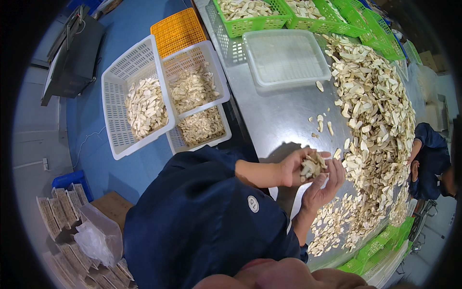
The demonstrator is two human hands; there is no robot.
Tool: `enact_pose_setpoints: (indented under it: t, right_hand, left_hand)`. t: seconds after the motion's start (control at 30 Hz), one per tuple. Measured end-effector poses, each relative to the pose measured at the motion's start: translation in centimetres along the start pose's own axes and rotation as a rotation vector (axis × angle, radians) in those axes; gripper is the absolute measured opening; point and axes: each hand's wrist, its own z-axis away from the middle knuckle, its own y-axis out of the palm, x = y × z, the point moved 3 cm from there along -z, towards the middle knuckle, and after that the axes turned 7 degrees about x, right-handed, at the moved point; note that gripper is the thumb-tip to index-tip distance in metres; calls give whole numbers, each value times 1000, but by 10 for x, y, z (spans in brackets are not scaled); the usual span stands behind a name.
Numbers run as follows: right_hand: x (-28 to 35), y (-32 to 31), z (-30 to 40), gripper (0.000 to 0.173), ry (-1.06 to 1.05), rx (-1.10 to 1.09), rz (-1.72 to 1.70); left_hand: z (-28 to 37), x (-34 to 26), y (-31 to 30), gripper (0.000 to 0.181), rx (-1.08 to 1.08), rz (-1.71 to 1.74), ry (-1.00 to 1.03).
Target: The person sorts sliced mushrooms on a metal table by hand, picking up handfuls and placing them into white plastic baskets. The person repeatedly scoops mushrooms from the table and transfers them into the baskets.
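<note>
My left hand [288, 169] is cupped, palm up, around a small handful of pale dried slices [312, 167] above the metal tabletop [288, 108]. Close against it on the near side is my right hand [322, 194], fingers curved and apart, its thumb beside the handful. I see no slice gripped in the right hand. Beyond both hands spreads a long heap of the same slices [375, 144], some whiter, some browner. Smaller pieces [330, 224] are scattered by my right forearm. A few loose slices [320, 123] lie left of the heap.
A translucent plastic tub [288, 57] stands left on the table. Green baskets [252, 27] of slices line that end; more green baskets [382, 238] lie right. White crates [117, 90] holding slices stand beside me. Across the heap, a co-worker's sleeve [429, 137] and hands show.
</note>
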Motion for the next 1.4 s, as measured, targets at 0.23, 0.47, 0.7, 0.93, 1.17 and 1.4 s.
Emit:
enact_pose_setpoints:
  t: [0.23, 0.47, 0.7, 0.93, 1.17, 1.4]
  right_hand:
    - [-6, 6, 18, 34, 109, 102, -52]
    - [-8, 14, 29, 30, 111, 144, -126]
    - [-9, -2, 46, 24, 117, 191, -63]
    - [-26, -33, 95, 18, 315, 35, 25]
    - [-31, -90, 159, 23, 529, -51, 204]
    - [-38, -140, 241, 18, 956, -302, 278]
  left_hand:
    - [72, -96, 84, 47, 17, -68, 352]
    - [166, -200, 118, 38, 102, -173, 783]
    - [285, -351, 73, 49, -653, -829, 1497]
    - [165, -225, 132, 52, -313, -1420, 1142]
    - [33, -43, 58, 39, -226, -1191, -56]
    - [3, 74, 9, 28, -291, -1229, -659]
